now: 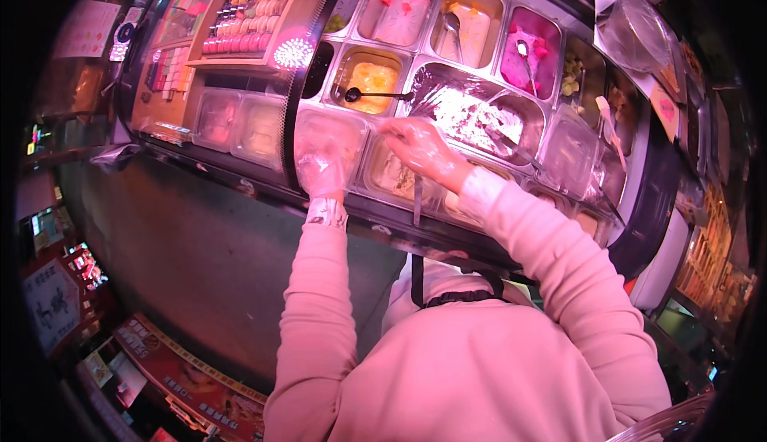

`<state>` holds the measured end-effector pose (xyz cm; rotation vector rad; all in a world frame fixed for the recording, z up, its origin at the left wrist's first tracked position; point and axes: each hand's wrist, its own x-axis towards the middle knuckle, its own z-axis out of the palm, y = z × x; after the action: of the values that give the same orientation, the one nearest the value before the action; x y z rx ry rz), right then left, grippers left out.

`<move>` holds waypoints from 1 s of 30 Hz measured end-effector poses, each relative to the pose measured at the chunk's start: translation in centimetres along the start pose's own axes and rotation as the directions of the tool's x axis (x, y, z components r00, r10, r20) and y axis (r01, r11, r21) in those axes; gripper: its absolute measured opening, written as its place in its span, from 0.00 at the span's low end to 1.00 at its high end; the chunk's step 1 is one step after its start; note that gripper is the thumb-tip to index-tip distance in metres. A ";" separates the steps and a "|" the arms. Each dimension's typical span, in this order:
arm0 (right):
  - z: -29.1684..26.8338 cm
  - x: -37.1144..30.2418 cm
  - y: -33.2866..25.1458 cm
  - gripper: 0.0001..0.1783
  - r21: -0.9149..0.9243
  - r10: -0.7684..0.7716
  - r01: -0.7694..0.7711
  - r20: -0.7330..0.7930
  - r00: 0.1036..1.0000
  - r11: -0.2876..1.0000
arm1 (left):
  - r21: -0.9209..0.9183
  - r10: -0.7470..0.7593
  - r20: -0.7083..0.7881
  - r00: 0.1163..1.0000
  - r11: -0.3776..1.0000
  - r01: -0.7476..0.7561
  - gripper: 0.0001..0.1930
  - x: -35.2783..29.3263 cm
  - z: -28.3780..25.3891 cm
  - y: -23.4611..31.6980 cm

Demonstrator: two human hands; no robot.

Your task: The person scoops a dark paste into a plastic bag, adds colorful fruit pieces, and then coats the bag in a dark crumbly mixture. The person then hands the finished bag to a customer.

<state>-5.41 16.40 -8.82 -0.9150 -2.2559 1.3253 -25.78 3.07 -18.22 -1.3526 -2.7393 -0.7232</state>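
My left hand (321,161), in a clear plastic glove, reaches into or over a see-through container (357,129) in the counter's front row. Its fingers are blurred against the plastic, so I cannot tell what it holds. My right hand (422,151), gloved too, hovers beside it with the fingers extended to the left and nothing visible in them. Below that hand is a tub of pale creamy food (389,174). Behind the hands, a dark spoon (375,95) lies across a metal pan of yellow food (374,75).
A film-covered pan (463,110) sits behind my right hand. Farther back are pans of pink pieces (399,11), pale food with a spoon (470,28) and magenta food (523,55). Macarons fill a wooden display (256,15) at left, above lidded clear tubs (260,130).
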 end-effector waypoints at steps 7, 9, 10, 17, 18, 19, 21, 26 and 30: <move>6.2 6.6 2.8 0.16 -0.193 0.252 -0.243 0.025 0.967 0.951 | 0.076 -0.108 0.329 0.938 0.993 0.088 0.22 1.3 2.0 -0.6; 7.4 6.7 3.5 0.11 0.080 0.393 -0.392 -0.005 0.919 0.917 | 0.086 -0.104 0.349 0.931 0.993 0.079 0.23 1.2 2.0 -0.8; 7.6 6.9 3.9 0.10 0.205 0.458 -0.454 0.032 0.888 0.867 | 0.088 -0.100 0.357 0.929 0.993 0.073 0.23 1.2 2.0 -0.8; 3.5 5.8 2.2 0.07 0.580 0.494 -0.626 0.394 0.775 0.521 | 0.107 -0.112 0.326 0.939 0.991 0.081 0.23 -0.1 1.2 -0.3; 2.6 5.3 2.4 0.09 0.570 0.472 -0.600 0.375 0.798 0.561 | 0.089 -0.109 0.286 0.952 0.992 0.087 0.23 -0.5 0.7 0.3; 1.6 4.8 2.9 0.10 0.559 0.452 -0.573 0.354 0.819 0.600 | 0.026 -0.095 0.188 0.978 0.995 0.091 0.25 -0.8 -0.4 1.6; -0.7 3.4 3.9 0.06 0.602 0.435 -0.562 0.360 0.825 0.567 | -0.022 -0.170 0.308 0.936 0.982 0.186 0.21 -0.4 -3.1 3.8; -4.0 0.3 5.2 0.07 0.564 0.421 -0.546 0.348 0.838 0.620 | -0.522 -0.246 -0.207 0.947 0.846 0.106 0.14 -2.3 -4.6 6.6; -4.3 -0.7 5.9 0.07 0.491 0.306 -0.417 0.293 0.906 0.764 | -0.659 -0.349 -0.061 0.935 0.718 0.225 0.06 -3.3 -5.9 5.4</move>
<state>-0.35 20.68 -11.83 -1.0673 -1.6887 2.1745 -20.79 1.03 -11.49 -0.8113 -2.6695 -1.8508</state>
